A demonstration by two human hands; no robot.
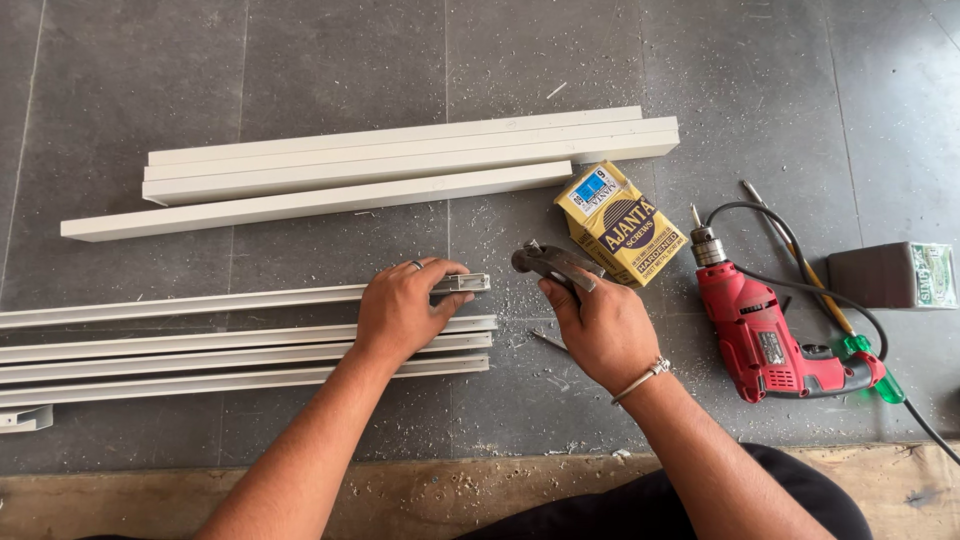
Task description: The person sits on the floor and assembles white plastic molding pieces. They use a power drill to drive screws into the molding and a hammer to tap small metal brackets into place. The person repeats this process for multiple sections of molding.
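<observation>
Left hand (400, 308) is pressed flat over the end of a grey metal channel (200, 300) on the floor (300, 60), fingers wrapped over its top, apparently pinning it so the free end stays put. Right hand (600, 325) is clamped round the handle of a dark tool (548, 262), prob. pliers or a small hammer; can't tell which. Tool head sits just beside the channel tip, not touching.

Channel: long, thin, pale grey, open end facing right, topmost of several like strips (240, 360) lying parallel w/ ends aligned. White trim lengths (400, 160) stacked further off. Yellow screw box (618, 225), red power drill (765, 335) and green-handled screwdriver (860, 350) lie to the right, within reach. Swarf scattered around the work area.
</observation>
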